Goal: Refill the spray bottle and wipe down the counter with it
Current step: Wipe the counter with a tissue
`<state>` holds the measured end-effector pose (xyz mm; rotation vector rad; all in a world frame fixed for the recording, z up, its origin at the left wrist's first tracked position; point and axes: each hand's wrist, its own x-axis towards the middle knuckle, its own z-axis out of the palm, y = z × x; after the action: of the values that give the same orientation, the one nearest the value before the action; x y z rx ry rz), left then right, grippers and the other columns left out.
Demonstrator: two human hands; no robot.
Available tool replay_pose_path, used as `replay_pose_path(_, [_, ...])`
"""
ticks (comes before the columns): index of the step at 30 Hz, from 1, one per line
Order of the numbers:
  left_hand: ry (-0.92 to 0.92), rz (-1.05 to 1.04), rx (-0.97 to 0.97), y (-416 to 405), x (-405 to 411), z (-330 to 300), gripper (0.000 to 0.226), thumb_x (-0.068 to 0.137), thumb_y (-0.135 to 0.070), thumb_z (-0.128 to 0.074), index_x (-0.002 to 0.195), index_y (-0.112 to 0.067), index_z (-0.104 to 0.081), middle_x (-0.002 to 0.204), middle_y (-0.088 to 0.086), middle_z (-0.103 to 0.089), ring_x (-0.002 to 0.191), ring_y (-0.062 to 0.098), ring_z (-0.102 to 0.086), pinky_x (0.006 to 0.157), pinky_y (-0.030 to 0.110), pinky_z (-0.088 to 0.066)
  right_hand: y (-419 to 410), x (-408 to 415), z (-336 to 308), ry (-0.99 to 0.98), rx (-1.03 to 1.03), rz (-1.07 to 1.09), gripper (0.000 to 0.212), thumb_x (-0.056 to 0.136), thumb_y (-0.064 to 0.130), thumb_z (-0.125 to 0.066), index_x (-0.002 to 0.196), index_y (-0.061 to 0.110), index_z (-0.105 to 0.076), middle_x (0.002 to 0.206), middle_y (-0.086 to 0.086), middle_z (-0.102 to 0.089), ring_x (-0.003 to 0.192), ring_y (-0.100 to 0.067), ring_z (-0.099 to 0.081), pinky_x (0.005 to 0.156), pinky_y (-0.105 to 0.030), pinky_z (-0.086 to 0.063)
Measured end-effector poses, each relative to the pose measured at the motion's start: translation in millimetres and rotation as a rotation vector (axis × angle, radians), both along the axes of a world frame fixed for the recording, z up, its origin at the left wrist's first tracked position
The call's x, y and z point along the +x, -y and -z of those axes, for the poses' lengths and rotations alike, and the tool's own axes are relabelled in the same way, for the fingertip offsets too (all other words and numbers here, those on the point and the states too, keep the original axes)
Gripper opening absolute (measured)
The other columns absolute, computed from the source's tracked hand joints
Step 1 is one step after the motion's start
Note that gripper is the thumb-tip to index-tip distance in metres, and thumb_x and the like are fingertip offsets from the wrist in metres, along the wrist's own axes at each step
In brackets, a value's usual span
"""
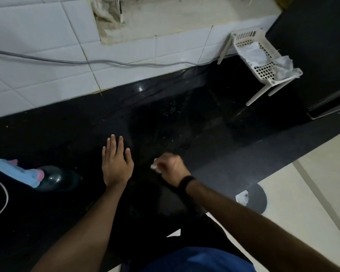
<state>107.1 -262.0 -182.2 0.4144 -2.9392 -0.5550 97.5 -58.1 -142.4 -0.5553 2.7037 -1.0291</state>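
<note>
The spray bottle point(47, 178), clear with a blue and pink trigger head, lies on its side on the black counter point(185, 118) at the left. My left hand point(117, 163) rests flat on the counter, fingers spread, just right of the bottle and not touching it. My right hand point(170, 168), with a black band on the wrist, hovers beside it with fingers curled around a small white scrap; what the scrap is I cannot tell.
A white slotted plastic rack point(257, 61) holding crumpled white cloths stands at the back right by a dark appliance point(312, 55). A grey cable point(106, 62) runs along the white tiled wall. A white cord point(0, 203) loops at the left edge. Pale floor lies to the right.
</note>
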Motion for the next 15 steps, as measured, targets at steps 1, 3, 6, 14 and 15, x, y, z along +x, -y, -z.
replay_pose_path(1, [0.011,-0.004,0.003,-0.4,0.0,-0.1,0.05,0.105,-0.029,-0.039,0.15,-0.009,-0.043,0.161,0.015,-0.032,0.151,0.028,-0.028,0.124,0.045,-0.021,-11.8,-13.4,-4.5,-0.036,-0.049,0.142,0.01,0.08,0.009,-0.07,0.083,0.012,-0.079,0.088,-0.007,-0.075,0.083,-0.022,-0.07,0.077,-0.031,-0.055])
replay_pose_path(3, [0.02,-0.012,0.002,-1.0,0.5,-0.8,0.05,0.105,-0.029,-0.041,0.15,-0.009,-0.042,0.162,0.015,-0.031,0.152,0.028,-0.026,0.124,0.045,-0.02,-46.5,-52.3,-12.4,-0.121,-0.028,0.462,0.008,0.083,0.016,-0.072,0.084,0.016,-0.079,0.088,-0.004,-0.076,0.084,-0.018,-0.07,0.079,-0.027,-0.053])
replay_pose_path(6, [0.02,-0.01,-0.009,-1.3,0.0,-0.6,0.05,0.105,-0.03,-0.04,0.15,-0.009,-0.042,0.162,0.015,-0.031,0.152,0.028,-0.027,0.124,0.045,-0.02,-98.6,-98.0,-17.1,-0.078,0.115,0.69,0.012,0.086,0.015,-0.069,0.092,0.016,-0.079,0.101,-0.009,-0.075,0.095,-0.026,-0.069,0.087,-0.033,-0.055])
replay_pose_path(14, [0.046,-0.009,-0.026,-2.6,0.3,-2.4,0.051,0.105,-0.03,-0.037,0.152,-0.009,-0.038,0.163,0.015,-0.028,0.153,0.027,-0.023,0.125,0.044,-0.017,-20.9,-19.7,3.4,-0.271,0.133,0.246,0.022,0.084,0.019,-0.051,0.074,0.014,-0.07,0.08,-0.007,-0.069,0.077,-0.029,-0.065,0.069,-0.037,-0.055])
replay_pose_path(15, [0.045,-0.008,-0.027,-2.9,0.1,-2.5,0.051,0.105,-0.03,-0.036,0.152,-0.009,-0.038,0.163,0.015,-0.028,0.153,0.028,-0.023,0.125,0.044,-0.017,-3.9,0.3,5.8,-0.248,0.09,0.14,0.021,0.083,0.015,-0.051,0.077,0.013,-0.071,0.082,-0.008,-0.069,0.079,-0.03,-0.066,0.07,-0.036,-0.055])
